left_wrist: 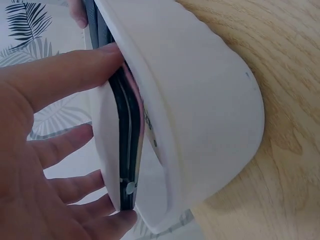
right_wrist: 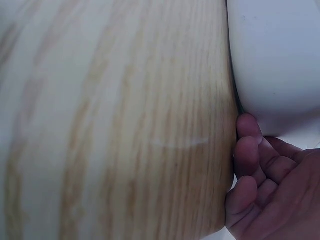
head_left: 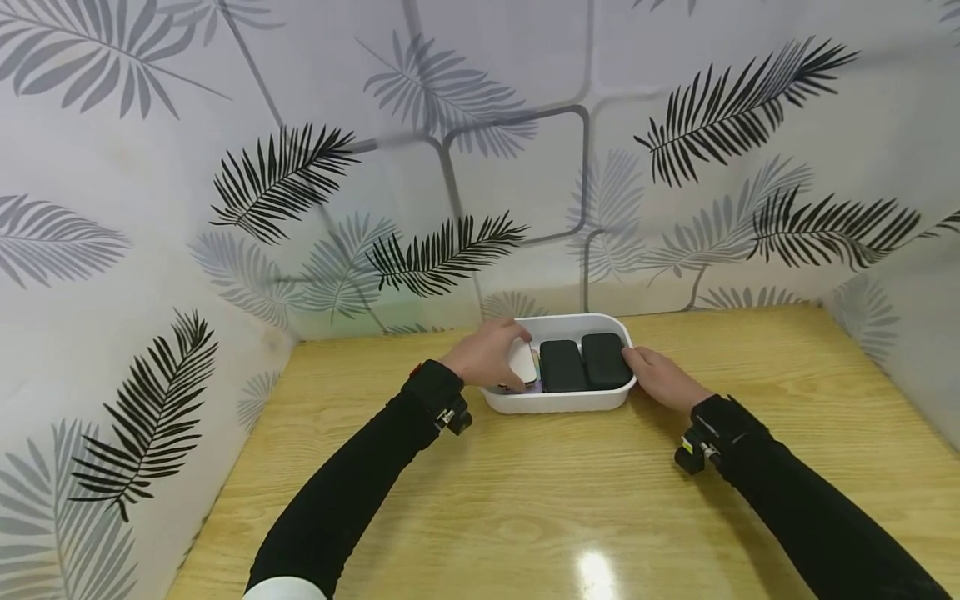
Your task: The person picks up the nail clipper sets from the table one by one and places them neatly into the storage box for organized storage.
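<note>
A white plastic bin (head_left: 555,402) stands on the table near the back wall. Over its left end, my left hand (head_left: 491,354) pinches a flat white-topped case (head_left: 522,362) between thumb and fingers. Seen from the left wrist, that case (left_wrist: 106,137) has a dark edge with a thin light line and a small round metal bit, and it tilts at the bin's rim. Two black rounded cases (head_left: 562,367) lie side by side in the bin's middle and right. My right hand (head_left: 663,379) grips the bin's right end; in the right wrist view its fingers (right_wrist: 247,156) curl by the bin's lower edge.
Something colourful (head_left: 537,367) shows in the bin beside the white-topped case. Light wood table (head_left: 480,492) spreads in front of the bin. A leaf-patterned cloth (head_left: 480,167) hangs close behind it and along both sides.
</note>
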The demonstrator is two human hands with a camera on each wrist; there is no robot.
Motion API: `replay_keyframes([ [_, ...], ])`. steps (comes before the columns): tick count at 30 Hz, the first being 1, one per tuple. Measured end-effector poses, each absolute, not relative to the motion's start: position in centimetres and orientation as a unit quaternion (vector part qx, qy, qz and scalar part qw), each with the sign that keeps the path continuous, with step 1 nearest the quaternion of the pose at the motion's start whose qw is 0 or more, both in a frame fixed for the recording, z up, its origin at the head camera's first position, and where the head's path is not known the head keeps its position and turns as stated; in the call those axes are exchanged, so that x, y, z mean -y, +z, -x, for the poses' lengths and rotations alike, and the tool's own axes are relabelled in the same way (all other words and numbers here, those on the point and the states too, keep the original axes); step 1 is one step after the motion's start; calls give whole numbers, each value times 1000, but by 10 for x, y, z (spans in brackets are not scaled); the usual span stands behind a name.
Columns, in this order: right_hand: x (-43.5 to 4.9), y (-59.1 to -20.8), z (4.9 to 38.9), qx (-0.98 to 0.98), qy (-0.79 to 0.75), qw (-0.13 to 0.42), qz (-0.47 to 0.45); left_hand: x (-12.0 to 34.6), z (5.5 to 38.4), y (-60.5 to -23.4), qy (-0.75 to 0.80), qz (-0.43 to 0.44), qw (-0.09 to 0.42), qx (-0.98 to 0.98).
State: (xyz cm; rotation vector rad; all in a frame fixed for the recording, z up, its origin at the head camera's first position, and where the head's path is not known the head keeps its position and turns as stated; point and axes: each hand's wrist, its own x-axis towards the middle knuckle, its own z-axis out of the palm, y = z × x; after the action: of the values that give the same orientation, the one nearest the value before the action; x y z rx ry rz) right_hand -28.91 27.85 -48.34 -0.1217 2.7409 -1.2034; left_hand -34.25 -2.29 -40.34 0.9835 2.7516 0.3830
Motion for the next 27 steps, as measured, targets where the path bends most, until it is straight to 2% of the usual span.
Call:
replay_keyframes([
  [8, -279, -485, 290, -913, -400, 68, 47, 15, 351, -415, 115, -361, 133, -916],
  [17, -281, -481, 288, -918, -388, 69, 47, 17, 353, -418, 184, -358, 184, -897],
  [25, -278, -480, 287, -913, -398, 72, 45, 25, 346, -420, 190, -354, 180, -898],
  [27, -277, -481, 288, -912, -401, 74, 45, 29, 344, -421, 200, -349, 161, -901],
])
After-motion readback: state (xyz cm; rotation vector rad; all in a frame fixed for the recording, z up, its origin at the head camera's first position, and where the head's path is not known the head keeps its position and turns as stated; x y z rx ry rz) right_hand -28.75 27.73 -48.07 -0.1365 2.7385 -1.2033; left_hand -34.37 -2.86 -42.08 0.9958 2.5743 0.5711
